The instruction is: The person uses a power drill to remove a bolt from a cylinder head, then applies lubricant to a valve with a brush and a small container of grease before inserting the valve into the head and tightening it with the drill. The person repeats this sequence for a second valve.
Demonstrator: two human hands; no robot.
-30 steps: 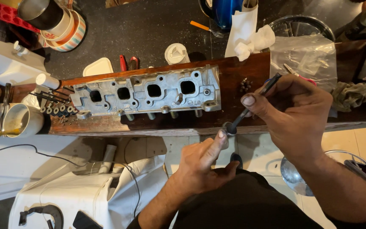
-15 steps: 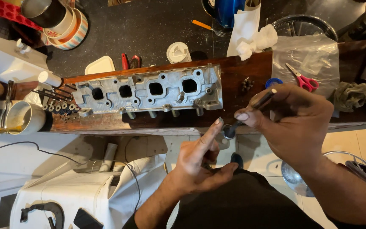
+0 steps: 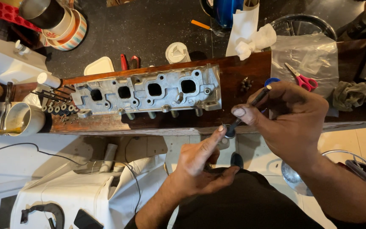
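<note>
A dark wooden plank [image 3: 242, 72] rests across a black tabletop [image 3: 149, 29]. An aluminium cylinder head [image 3: 147, 91] lies lengthwise on the plank. Left of the cylinder head, a row of valves [image 3: 56, 104] lies on the plank. Right of it sit a small cluster of dark parts [image 3: 245, 84], a clear plastic bag [image 3: 303, 57] and red-handled scissors [image 3: 300, 77]. Behind the cylinder head, a white lid [image 3: 177, 53], crumpled tissue [image 3: 255, 40] and red-handled pliers [image 3: 128, 62] lie on the tabletop.
</note>
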